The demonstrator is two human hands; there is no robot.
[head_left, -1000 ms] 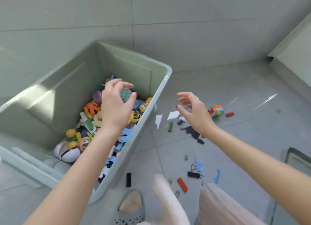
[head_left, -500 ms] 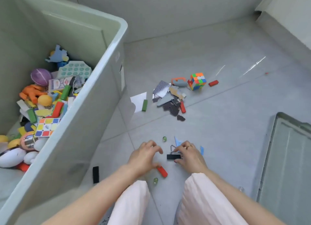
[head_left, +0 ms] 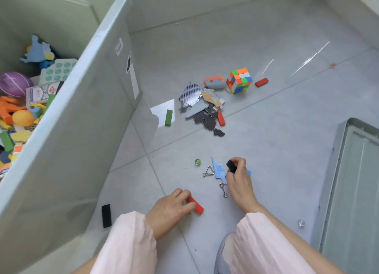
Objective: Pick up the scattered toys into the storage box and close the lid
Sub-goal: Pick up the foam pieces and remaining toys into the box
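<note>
The storage box [head_left: 86, 118] stands as a tall wall on the left, open on top. The lid [head_left: 356, 191] lies on the floor at the right. Between them the tiled floor [head_left: 276, 142] gives a wide passage. In the way are a puzzle pile [head_left: 205, 111], a colour cube [head_left: 239, 80], a marble [head_left: 197, 162] and both knees near the bottom.

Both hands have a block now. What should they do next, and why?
Probably carry both blocks over and drop them in the storage box. The left hand grips a red block and the right hand pinches a black block, so both hands look full, and the box stands open on the left.
</note>
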